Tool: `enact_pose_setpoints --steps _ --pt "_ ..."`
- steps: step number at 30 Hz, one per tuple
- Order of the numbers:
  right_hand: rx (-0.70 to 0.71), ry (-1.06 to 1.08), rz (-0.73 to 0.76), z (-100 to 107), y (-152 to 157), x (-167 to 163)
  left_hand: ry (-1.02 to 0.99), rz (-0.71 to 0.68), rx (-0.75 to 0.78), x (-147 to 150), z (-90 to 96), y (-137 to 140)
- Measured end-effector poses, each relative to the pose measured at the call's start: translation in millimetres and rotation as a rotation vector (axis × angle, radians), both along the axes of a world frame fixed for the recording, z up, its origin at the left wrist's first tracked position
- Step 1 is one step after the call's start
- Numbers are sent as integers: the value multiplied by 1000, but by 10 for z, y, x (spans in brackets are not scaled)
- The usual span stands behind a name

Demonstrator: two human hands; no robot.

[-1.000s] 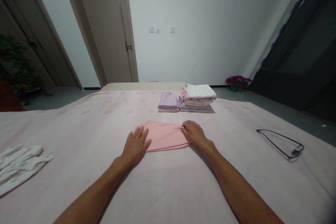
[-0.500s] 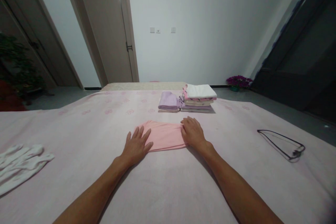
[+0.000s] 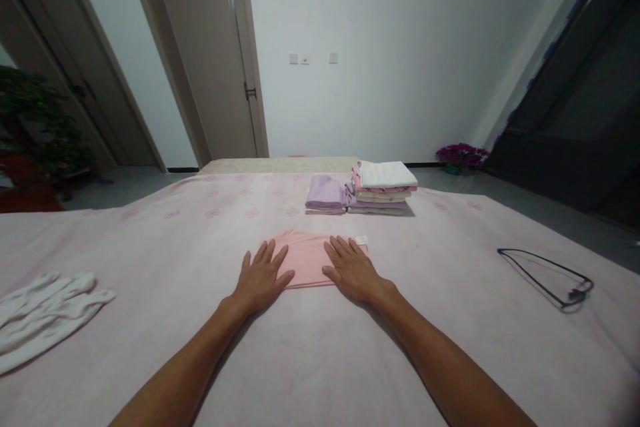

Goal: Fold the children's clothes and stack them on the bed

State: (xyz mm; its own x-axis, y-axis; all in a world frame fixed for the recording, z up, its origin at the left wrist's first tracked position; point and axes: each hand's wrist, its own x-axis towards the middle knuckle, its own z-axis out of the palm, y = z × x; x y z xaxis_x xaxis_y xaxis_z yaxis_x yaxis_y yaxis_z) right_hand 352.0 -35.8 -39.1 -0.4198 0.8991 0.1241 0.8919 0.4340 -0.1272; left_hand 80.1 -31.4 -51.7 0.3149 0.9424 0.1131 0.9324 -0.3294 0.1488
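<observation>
While left hand [image 3: 261, 281] and right hand [image 3: 350, 270] are resting palm-down, fingers spread loose, pink cloth [image 3: 307, 260] is lying beneath on sheet [image 3: 320, 360], ends partly hidden; tag [image 3: 361, 240] is showing, unreadable; white garment [image 3: 50, 313] is running out of view at left.

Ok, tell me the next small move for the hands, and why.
Perhaps tuck in the white tag with the right hand: it shows at the folded pink cloth's far right corner, while the left hand lies flat on the cloth.
</observation>
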Motion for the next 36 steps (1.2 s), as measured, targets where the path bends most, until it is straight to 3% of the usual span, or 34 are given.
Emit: enact_pose_setpoints --steps 7,11,15,19,23,27,29,32,34,36 --pt "39 -26 -78 -48 22 95 18 138 -23 -178 -6 32" --pt "84 -18 -94 30 -58 13 38 261 116 -220 61 7" --pt "106 22 29 97 -160 -126 36 359 189 -224 177 -12" --pt "12 70 137 67 -203 -259 -6 378 89 -215 277 -4" --pt "-72 85 137 24 -206 -301 -123 380 -20 -238 297 22" --pt "-80 156 145 11 -203 -271 -411 346 -36 -240 292 77" --pt "-63 278 152 14 -186 -257 -557 309 -11 -187 333 100" --pt "-57 643 94 51 -141 -267 -700 245 30 -6 454 108" --pt "-201 948 -6 106 -114 -296 -760 201 39 176 540 104" --pt "-445 1225 -72 181 -108 -328 -803 151 25 391 592 109"
